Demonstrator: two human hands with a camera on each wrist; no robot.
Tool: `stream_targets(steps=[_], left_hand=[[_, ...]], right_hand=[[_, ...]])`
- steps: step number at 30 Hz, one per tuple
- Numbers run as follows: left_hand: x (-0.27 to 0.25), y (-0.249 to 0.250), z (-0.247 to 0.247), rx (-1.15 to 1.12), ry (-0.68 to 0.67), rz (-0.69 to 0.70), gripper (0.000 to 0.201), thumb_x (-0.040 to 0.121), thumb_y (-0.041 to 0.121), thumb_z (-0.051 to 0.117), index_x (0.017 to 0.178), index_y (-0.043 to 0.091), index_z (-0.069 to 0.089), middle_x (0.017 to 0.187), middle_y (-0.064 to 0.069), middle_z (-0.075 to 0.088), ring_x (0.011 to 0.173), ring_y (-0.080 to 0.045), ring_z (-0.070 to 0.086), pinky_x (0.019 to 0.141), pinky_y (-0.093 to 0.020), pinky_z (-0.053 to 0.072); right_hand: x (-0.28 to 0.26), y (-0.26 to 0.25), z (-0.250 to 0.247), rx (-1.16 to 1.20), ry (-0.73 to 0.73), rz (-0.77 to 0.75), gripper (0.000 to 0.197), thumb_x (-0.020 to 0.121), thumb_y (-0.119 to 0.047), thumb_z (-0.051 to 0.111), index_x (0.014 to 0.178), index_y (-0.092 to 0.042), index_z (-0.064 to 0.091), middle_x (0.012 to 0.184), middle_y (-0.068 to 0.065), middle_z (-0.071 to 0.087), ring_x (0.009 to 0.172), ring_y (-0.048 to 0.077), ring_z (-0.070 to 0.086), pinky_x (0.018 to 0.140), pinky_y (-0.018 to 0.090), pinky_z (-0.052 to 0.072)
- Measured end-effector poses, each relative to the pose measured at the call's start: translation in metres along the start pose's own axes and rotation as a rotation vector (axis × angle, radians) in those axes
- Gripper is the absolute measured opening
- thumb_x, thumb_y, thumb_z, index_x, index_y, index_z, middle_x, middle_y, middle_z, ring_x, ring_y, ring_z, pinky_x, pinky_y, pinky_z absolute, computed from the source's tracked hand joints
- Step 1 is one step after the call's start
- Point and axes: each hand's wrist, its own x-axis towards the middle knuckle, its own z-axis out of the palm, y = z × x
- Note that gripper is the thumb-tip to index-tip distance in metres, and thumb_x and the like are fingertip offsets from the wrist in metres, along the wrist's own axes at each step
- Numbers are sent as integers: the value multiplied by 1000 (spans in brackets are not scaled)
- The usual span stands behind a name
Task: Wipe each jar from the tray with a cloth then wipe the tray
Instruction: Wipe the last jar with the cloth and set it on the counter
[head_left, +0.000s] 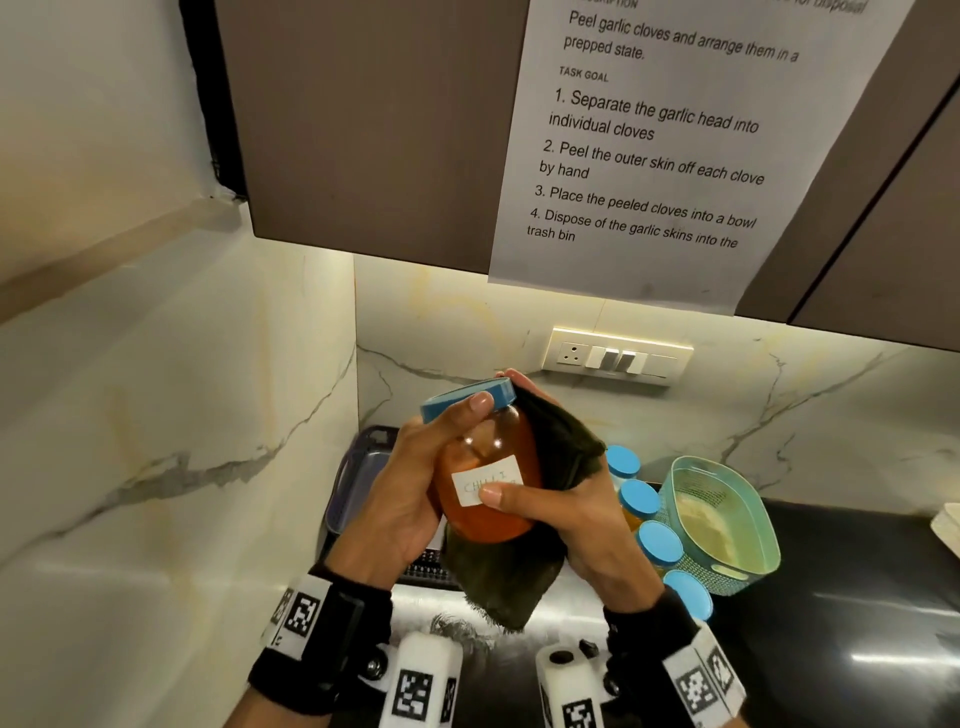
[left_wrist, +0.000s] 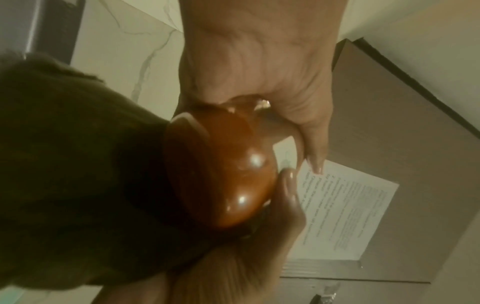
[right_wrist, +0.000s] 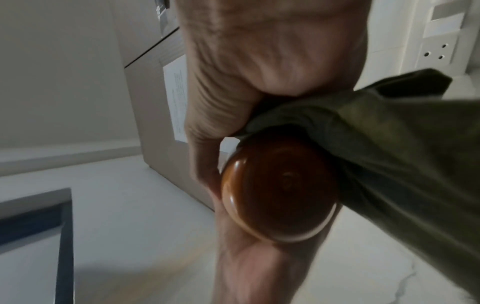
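A jar (head_left: 485, 483) of orange-red contents, with a blue lid (head_left: 467, 397) and a white "CHILLI" label, is held in the air above the counter. My left hand (head_left: 415, 483) grips its left side, thumb up by the lid. My right hand (head_left: 587, 525) holds a dark green cloth (head_left: 550, 441) wrapped against the jar's right and back, thumb on the label. The cloth's tail hangs below. The left wrist view shows the jar (left_wrist: 228, 174) against the cloth (left_wrist: 78, 164). The right wrist view shows the jar's base (right_wrist: 280, 191) and the cloth (right_wrist: 389, 133). The purple tray (head_left: 353, 483) lies behind my left hand.
Several blue-lidded jars (head_left: 639, 499) stand in a row on the black counter right of my hands. A green plastic basket (head_left: 717, 525) sits beside them. Marble walls close the left and back; a cabinet with a paper sheet (head_left: 649, 156) hangs overhead.
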Motion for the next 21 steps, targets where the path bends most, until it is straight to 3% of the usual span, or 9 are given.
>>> stream_targets(steps=[4, 6, 8, 9, 11, 14, 16, 18, 21], left_hand=[[1, -2, 7, -42, 85, 20, 92, 33, 63, 100, 108, 14, 78, 98, -11, 78, 88, -28, 77, 71, -36, 63], [3, -3, 8, -79, 129, 13, 93, 43, 59, 101, 117, 8, 74, 106, -16, 75, 98, -35, 75, 90, -49, 62], [-1, -3, 7, -128, 136, 16, 84, 56, 51, 99, 121, 5, 73, 116, -20, 72, 110, -41, 70, 108, -60, 51], [-2, -3, 7, -134, 149, 24, 81, 59, 48, 99, 121, 3, 73, 116, -21, 72, 110, -41, 70, 106, -59, 52], [-3, -6, 7, -88, 190, 45, 75, 60, 45, 95, 118, 3, 74, 108, -18, 76, 101, -37, 74, 89, -48, 60], [-4, -8, 11, -3, 222, 75, 75, 58, 48, 89, 116, 3, 74, 102, -15, 78, 93, -30, 77, 73, -33, 62], [-4, -5, 12, -43, 219, 53, 72, 65, 45, 90, 119, 2, 73, 103, -15, 77, 92, -29, 77, 73, -35, 63], [-6, -2, 11, -69, 218, 47, 60, 76, 38, 90, 120, 2, 73, 105, -14, 78, 94, -27, 78, 79, -40, 64], [-8, 0, 15, -33, 272, 63, 61, 75, 40, 90, 118, 0, 73, 105, -15, 79, 98, -30, 78, 87, -43, 63]], right_hand=[[-8, -6, 17, -101, 75, -193, 82, 67, -25, 90, 141, -26, 55, 132, -9, 71, 126, 18, 66, 94, 30, 60], [-13, -5, 30, -315, 104, -397, 83, 75, -17, 87, 149, -17, 49, 151, -2, 58, 142, 20, 54, 112, 44, 51], [-15, -2, 35, -519, 127, -550, 83, 77, -10, 88, 150, -11, 49, 159, 3, 50, 150, 23, 43, 120, 49, 41], [-14, -1, 32, -534, 119, -562, 84, 77, -9, 89, 151, -10, 48, 159, 3, 49, 151, 23, 42, 121, 50, 40], [-8, -5, 22, -400, 34, -454, 87, 78, -7, 90, 152, -13, 45, 157, -3, 53, 147, 19, 48, 117, 46, 45], [-2, -14, 17, -231, -7, -215, 83, 74, -8, 88, 145, -26, 49, 133, -25, 67, 128, 1, 63, 102, 23, 54], [-5, -16, 26, -316, 46, -256, 88, 76, -8, 91, 151, -23, 46, 146, -16, 61, 137, 7, 57, 110, 32, 52], [-13, -8, 34, -559, 90, -448, 91, 77, -10, 90, 155, -15, 44, 162, -3, 46, 151, 18, 42, 120, 44, 42], [-11, 7, 32, -602, 86, -524, 90, 76, -8, 89, 154, -13, 45, 164, 1, 42, 155, 21, 36, 122, 48, 39]])
